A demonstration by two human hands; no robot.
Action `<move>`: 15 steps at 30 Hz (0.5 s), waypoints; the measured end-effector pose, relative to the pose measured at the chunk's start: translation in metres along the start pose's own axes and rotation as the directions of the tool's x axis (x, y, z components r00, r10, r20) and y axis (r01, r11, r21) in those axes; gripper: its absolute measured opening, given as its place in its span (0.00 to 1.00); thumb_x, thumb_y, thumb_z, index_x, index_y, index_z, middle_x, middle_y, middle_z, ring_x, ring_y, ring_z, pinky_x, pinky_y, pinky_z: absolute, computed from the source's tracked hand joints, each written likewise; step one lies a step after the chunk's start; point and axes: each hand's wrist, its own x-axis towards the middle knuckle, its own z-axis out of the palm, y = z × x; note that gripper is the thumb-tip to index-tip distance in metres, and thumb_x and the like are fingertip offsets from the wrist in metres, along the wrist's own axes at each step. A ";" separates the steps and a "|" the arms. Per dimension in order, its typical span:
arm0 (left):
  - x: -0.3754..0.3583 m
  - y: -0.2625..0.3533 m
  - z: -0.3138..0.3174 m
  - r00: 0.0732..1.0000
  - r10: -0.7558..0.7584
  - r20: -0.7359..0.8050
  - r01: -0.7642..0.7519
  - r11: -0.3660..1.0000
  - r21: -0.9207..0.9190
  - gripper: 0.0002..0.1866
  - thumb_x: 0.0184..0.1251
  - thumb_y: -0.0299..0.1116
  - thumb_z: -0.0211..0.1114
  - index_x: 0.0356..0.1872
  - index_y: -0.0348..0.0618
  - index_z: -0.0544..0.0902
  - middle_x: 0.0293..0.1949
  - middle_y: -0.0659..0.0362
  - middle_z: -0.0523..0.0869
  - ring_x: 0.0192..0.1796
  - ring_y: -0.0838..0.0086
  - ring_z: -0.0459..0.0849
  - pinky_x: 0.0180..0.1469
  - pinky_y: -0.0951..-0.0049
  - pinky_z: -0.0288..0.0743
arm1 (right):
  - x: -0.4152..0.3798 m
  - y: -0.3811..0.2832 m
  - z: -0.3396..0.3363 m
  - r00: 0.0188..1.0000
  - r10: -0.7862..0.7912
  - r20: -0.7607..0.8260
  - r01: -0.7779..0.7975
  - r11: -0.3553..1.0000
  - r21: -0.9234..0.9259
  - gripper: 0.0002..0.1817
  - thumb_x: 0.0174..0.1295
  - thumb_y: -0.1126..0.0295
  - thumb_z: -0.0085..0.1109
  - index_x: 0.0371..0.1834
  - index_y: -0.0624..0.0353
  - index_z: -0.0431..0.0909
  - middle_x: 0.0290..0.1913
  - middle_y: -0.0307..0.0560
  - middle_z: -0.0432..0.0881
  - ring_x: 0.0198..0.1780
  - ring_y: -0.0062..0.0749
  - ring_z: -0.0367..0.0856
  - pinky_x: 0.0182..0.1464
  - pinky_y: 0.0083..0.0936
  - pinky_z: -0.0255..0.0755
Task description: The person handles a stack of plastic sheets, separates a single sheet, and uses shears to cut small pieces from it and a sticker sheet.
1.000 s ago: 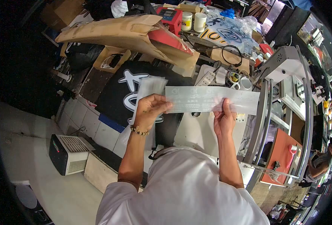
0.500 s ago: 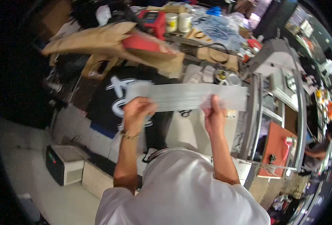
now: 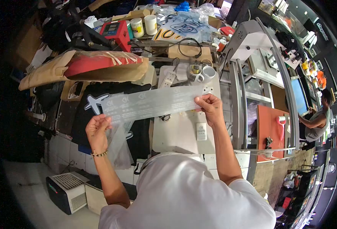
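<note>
Fingers (image 3: 106, 122) pinch one strip (image 3: 153, 104); two hands (image 3: 97, 135) (image 3: 213, 111), one bracelet (image 3: 99, 154).

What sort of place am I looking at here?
Probably a printing or sign-making workshop: the translucent plastic strip with white printing, the grey metal-framed machine and the pale sheet with dark and orange lettering suggest it.

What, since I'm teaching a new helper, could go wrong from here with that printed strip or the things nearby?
The printed translucent strip is held only near its ends by the left hand and right hand, so it might crease or slip if one grip loosens. The white mug stands beyond the right hand; a careless sweep could knock it.
</note>
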 end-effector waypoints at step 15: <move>0.004 0.008 0.005 0.999 0.016 0.047 -0.018 0.998 0.056 0.09 0.64 0.25 0.70 0.44 0.40 0.82 0.37 0.62 0.87 0.36 0.83 0.82 0.36 0.80 0.74 | -0.005 -0.005 -0.013 0.997 0.049 0.063 -0.054 0.996 0.077 0.09 0.58 0.73 0.72 0.39 0.62 0.83 0.34 0.40 0.85 0.34 0.20 0.83 0.39 0.22 0.82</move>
